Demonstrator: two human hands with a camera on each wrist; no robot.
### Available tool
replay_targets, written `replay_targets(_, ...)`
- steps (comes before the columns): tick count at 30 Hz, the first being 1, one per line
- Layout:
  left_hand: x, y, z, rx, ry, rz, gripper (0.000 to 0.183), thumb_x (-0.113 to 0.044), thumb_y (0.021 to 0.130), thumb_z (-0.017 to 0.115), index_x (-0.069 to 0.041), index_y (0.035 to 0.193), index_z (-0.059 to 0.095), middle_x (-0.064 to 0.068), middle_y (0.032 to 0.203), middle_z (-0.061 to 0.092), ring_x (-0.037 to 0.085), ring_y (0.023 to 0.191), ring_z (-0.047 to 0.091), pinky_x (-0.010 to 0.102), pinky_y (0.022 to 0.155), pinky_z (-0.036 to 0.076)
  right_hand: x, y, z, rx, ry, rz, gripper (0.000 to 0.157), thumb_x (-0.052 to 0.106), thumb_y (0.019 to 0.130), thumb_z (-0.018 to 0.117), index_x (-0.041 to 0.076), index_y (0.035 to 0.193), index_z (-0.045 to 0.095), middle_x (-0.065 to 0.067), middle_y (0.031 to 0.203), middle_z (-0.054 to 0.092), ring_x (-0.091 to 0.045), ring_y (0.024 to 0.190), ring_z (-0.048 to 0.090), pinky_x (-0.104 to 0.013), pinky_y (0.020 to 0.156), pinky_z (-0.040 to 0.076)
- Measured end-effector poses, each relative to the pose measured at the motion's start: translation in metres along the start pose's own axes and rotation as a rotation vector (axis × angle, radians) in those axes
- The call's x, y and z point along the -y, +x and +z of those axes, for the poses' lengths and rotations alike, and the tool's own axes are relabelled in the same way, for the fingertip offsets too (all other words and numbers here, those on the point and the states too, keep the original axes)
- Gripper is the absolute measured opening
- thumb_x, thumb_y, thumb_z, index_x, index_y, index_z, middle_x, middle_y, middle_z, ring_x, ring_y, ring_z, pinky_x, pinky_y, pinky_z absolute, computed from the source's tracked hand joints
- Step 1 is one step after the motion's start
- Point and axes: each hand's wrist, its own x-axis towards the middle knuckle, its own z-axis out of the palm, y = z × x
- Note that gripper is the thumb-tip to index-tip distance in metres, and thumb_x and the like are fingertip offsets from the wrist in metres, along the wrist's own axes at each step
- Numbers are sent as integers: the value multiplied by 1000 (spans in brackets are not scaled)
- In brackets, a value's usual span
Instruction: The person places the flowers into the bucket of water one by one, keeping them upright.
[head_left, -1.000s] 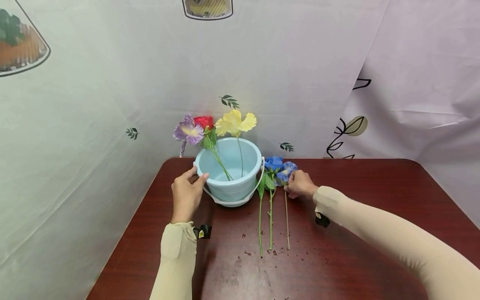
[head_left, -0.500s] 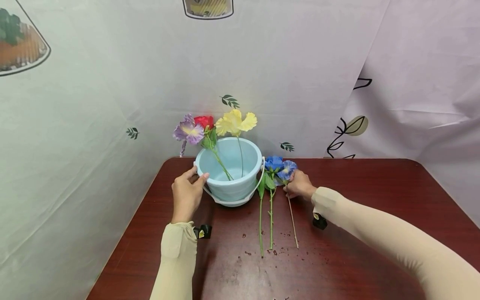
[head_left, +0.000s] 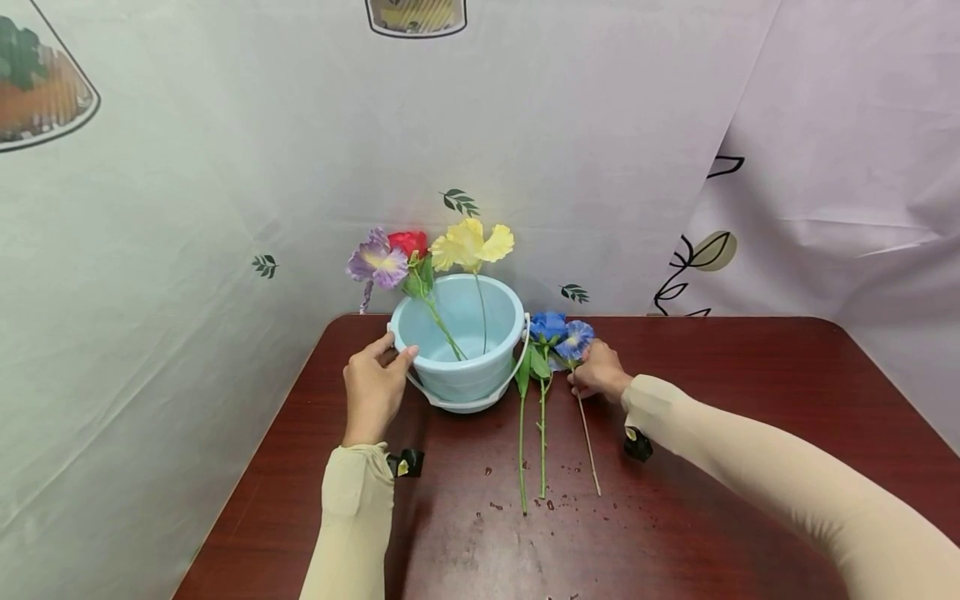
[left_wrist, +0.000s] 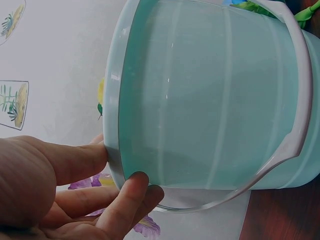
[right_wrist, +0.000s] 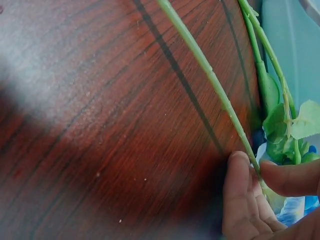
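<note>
My left hand point(head_left: 375, 387) grips the rim of a light blue bucket point(head_left: 457, 379) at its near left side. The left wrist view shows the fingers point(left_wrist: 122, 200) against the bucket's outer wall and rim. In the bucket lean a purple iris point(head_left: 377, 260), a red flower point(head_left: 407, 243) and a yellow iris point(head_left: 471, 246). To the right of it, my right hand point(head_left: 600, 371) pinches the stem of a blue iris point(head_left: 575, 340) just below its bloom. The stem point(right_wrist: 215, 82) slants above the table in the right wrist view. A darker blue flower point(head_left: 547, 325) lies beside it.
Another green stem point(head_left: 522, 458) lies alongside the darker blue flower's stem, close to the bucket. Water drops point(head_left: 551, 505) dot the reddish-brown table point(head_left: 720, 400). The bucket's white handle point(head_left: 465, 406) hangs down in front. A pale printed cloth point(head_left: 585, 150) stands behind the table.
My right hand has shifted very slightly, and the lower end of the blue iris's stem has swung to the right. The left hand and the bucket have stayed in place.
</note>
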Motion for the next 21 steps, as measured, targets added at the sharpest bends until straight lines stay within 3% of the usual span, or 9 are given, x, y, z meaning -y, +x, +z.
replay_targets(12,0,0,0,7,-9,0,51,-18,90,70,2,134,54,21,126,60,29,109,63,41,87,54,2,-1,-8,-2,2,-20,32,-11,80,67,-5,99,42,-20,80,61,-20,55,65,-39,57,58)
replay_targets(21,0,1,-1,16,-12,-6,52,-18,90,70,1,135,54,20,128,59,28,110,63,41,88,54,7,0,-16,-25,129,21,33,-16,80,63,-6,102,41,-24,80,66,-18,53,64,-36,55,58)
